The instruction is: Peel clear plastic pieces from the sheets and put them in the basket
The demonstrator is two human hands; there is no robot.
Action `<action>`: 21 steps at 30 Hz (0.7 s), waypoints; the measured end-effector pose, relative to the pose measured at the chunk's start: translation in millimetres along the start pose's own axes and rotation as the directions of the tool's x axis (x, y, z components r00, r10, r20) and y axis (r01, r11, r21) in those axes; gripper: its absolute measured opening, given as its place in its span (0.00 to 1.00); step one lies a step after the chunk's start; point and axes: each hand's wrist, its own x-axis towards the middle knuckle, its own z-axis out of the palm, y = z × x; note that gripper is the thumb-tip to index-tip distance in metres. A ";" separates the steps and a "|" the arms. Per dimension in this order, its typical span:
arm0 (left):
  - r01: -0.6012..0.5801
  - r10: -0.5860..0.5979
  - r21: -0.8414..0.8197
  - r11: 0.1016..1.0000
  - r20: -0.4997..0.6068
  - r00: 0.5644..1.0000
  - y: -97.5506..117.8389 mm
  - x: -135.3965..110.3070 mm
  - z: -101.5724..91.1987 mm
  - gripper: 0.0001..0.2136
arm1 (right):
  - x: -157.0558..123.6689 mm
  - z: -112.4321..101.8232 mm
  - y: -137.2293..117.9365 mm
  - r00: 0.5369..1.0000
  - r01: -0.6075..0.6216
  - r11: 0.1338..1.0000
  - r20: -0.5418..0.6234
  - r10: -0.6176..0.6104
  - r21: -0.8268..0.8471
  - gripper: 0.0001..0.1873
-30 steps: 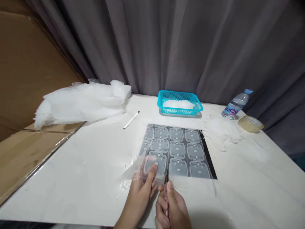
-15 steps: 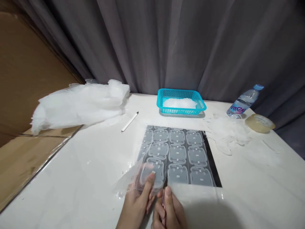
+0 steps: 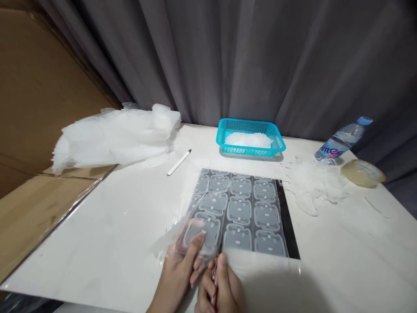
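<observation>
A dark sheet (image 3: 247, 208) covered with rows of translucent die-cut pieces lies flat on the white table (image 3: 107, 226). My left hand (image 3: 180, 269) pinches the sheet's near left corner, where a clear film (image 3: 176, 237) is lifted off it. My right hand (image 3: 220, 287) is closed round a thin pink tool (image 3: 214, 278), its tip right at the sheet's near edge beside my left fingers.
A turquoise basket (image 3: 250, 139) of white pieces stands behind the sheet. Crumpled clear plastic (image 3: 117, 137) lies at the back left, a white pen (image 3: 178, 163) beside it. Clear scraps (image 3: 312, 184), a water bottle (image 3: 342, 139) and a tape roll (image 3: 363, 173) sit at the right. Cardboard (image 3: 35, 108) borders the left.
Both hands stay at the sheet's near left corner, slipping slightly left in view as the camera shifts. My left hand keeps the film lifted.
</observation>
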 end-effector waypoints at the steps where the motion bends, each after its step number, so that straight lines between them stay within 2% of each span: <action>1: 0.003 -0.003 0.007 1.000 0.003 1.000 -0.6 0.7 -0.6 0.28 | 1.0 -0.3 -1.1 1.000 0.004 1.000 0.022 -0.004 -0.003 0.38; 7: 0.019 -0.019 0.027 0.999 -0.005 1.000 -5.4 1.6 -4.1 0.28 | 3.7 1.2 -6.0 0.995 0.006 1.000 0.097 -0.005 -0.014 0.35; 15: 0.001 0.000 0.054 0.999 -0.013 1.000 4.5 -1.4 0.7 0.30 | 0.6 2.3 -6.6 0.999 -0.022 0.999 0.050 0.020 0.039 0.37; 21: -0.006 0.006 0.048 0.999 -0.004 1.000 3.3 -2.5 0.1 0.30 | 1.7 6.6 -11.0 0.998 0.004 0.995 0.058 -0.010 0.100 0.39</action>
